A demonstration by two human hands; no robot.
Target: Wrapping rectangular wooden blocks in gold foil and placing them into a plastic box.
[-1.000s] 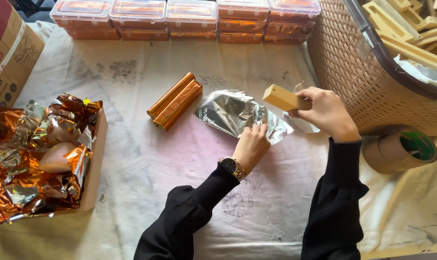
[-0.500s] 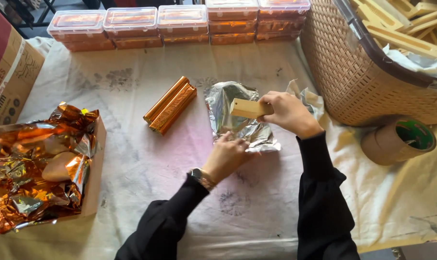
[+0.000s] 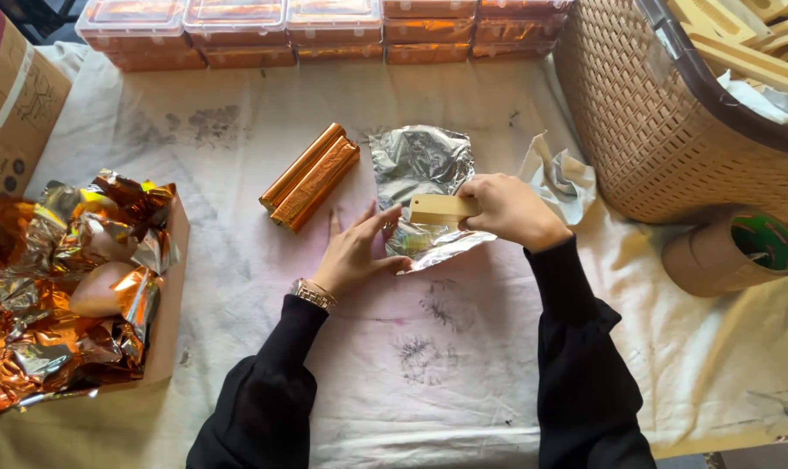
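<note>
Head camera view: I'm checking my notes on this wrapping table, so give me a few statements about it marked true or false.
1. The right hand holds a tan bar over the silver foil sheet. True.
2. The left hand grips the tape roll. False: it presses on the foil; the roll lies apart, by the basket.
3. Two copper-wrapped bars lie side by side. True.
4. The basket is empty. False: it holds tan bars.

We see a table covered with a stained white cloth. Directly on it lie two copper foil-wrapped bars, a crinkled silver foil sheet, a crumpled white paper, a woven tan basket, a brown tape roll and stacked clear plastic boxes.
</note>
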